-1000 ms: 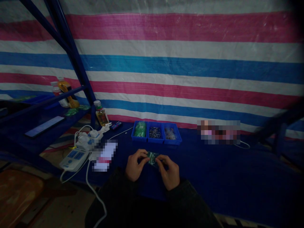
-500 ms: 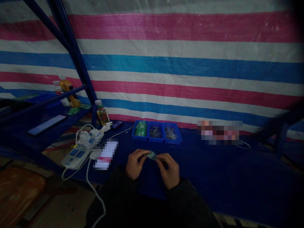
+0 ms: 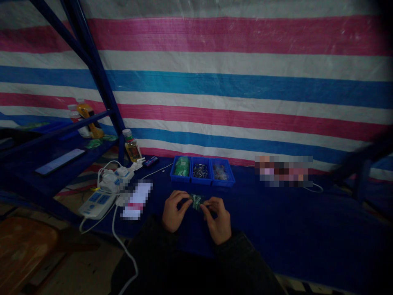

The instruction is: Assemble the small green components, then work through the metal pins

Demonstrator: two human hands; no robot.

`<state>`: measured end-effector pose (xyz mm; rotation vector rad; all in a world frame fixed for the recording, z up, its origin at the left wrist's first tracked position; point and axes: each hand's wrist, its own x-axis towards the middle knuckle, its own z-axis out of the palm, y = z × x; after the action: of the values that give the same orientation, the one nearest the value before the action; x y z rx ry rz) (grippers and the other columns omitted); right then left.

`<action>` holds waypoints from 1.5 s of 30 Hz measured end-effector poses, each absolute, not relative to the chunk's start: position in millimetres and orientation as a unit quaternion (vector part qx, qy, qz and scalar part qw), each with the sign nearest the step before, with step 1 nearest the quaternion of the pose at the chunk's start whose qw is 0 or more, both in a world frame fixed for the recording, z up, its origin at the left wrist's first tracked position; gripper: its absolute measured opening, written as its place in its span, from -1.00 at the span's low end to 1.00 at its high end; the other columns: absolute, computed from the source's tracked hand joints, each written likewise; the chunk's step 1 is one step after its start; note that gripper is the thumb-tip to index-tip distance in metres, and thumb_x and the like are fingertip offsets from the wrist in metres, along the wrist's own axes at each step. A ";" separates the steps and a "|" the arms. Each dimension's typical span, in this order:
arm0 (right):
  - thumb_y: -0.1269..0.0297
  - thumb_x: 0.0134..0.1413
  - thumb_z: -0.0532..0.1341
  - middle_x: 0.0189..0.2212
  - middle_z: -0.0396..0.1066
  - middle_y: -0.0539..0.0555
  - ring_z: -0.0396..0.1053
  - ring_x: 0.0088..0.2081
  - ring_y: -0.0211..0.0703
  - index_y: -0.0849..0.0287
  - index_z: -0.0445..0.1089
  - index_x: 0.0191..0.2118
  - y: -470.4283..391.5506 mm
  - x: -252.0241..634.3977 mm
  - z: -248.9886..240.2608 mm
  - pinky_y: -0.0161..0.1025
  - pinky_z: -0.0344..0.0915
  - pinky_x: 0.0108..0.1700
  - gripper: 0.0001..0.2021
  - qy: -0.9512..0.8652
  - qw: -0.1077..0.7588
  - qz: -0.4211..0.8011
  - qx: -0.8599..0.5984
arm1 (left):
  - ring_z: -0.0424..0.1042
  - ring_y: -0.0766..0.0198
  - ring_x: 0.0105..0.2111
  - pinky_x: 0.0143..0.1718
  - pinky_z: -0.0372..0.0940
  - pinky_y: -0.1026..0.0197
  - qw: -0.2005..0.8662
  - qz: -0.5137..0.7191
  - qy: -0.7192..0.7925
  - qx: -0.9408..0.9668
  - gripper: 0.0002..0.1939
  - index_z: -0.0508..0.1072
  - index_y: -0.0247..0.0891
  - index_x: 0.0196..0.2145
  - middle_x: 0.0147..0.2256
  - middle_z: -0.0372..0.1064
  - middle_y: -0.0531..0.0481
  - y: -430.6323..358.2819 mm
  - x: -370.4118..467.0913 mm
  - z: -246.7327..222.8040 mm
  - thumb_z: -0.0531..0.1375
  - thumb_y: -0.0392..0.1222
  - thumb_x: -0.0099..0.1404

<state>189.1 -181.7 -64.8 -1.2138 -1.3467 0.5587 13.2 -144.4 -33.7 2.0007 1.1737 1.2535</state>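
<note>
Pink, white and blue striped plastic sheet (image 3: pixel 233 90) behind flat dark-blue bench (image 3: pixel 291 229); two-handed pinch at near side.
Row of three blue rectangular plastic trays (image 3: pixel 201 181) stands at back of bench. Bare right hand (image 3: pixel 219 221) and bare left hand (image 3: pixel 174 211) are nearer, each grip pinching one side of small green shiny plastic packet (image 3: pixel 197 202) between thumb and fingers. Packet is between hands, in front of middle tray, apart from it. Loose silvery metal pieces (image 3: pixel 200 171) fill middle tray.

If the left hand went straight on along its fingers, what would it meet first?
Past the green packet it pinches, the left hand would probably meet the right hand first, though depth is unclear.
</note>
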 end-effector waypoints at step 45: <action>0.23 0.35 0.10 -0.37 0.54 0.06 0.50 -0.40 -0.13 0.13 0.52 -0.08 -181.2 196.5 -54.7 -0.21 0.44 -0.25 -0.75 -0.615 0.563 0.204 -0.513 | 0.51 0.17 -0.18 -0.11 0.40 0.15 0.250 0.458 0.421 0.742 -0.81 0.62 -0.14 -0.19 -0.23 0.57 -0.04 -141.9 11.4 -35.1 0.19 -0.28 0.41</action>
<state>196.5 -181.2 -54.7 -1.2076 -1.4492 0.4810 11.4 -141.9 -35.1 2.0188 1.1460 1.2480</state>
